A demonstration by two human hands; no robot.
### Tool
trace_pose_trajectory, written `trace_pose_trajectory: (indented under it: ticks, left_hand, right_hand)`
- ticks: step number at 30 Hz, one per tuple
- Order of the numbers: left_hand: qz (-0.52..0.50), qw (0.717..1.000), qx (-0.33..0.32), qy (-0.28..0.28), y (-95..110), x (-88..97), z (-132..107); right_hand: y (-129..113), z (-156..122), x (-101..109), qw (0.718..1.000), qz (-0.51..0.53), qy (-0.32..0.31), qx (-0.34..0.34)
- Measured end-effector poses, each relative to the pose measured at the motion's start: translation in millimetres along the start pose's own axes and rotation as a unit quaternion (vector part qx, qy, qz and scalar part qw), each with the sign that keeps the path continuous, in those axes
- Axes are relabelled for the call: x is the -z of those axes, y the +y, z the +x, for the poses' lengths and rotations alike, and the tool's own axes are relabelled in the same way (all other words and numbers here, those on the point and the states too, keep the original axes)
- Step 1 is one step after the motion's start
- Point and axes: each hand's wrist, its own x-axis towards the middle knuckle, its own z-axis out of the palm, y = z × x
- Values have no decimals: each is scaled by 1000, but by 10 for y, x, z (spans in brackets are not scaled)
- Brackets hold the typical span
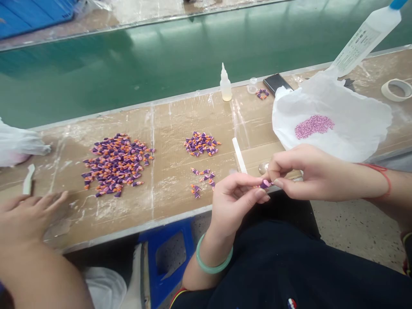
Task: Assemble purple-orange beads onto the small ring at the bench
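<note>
The left hand (238, 199) and right hand (309, 171), both nearly closed, pinch one purple cone (265, 184) between them; it lies crosswise, tip hidden.

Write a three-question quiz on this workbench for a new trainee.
1. Pick one: what do the left hand and the right hand pinch between their fingertips?
A) a roll of tape
B) a small purple piece
C) a phone

2. True or false: the small glue bottle lies on its side.

3. Fill the gap: seen from the person's seat, the biggest pile of purple and orange pieces lies to the ____ of the smaller pile.

Key
1. B
2. False: it stands upright near the far edge of the bench.
3. left
</note>
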Motion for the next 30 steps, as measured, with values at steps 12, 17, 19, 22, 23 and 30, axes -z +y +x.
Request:
trace_pose_trajectory:
  ticks: [12,17,19,22,23,30]
  left_hand:
    - [-26,999,-31,-5,18,-87,4]
    - [-12,999,-31,16,15,-108,-4]
    - [-1,999,-33,22,15,-111,-2]
    - [11,999,-41,28,9,-113,1]
    - [13,999,-44,30,5,-114,0]
    - [10,999,-45,30,0,-110,-7]
  right_hand:
    - [-24,-19,-3,1000,-19,6,23]
    - [-23,-36,-12,998,-52,6,30]
    - [-22,-43,-17,997,-65,6,32]
    - [-18,-46,-22,996,-77,9,35]
    - [-16,-46,-25,996,-80,11,36]
    - [-3,-40,-53,995,-92,16,40]
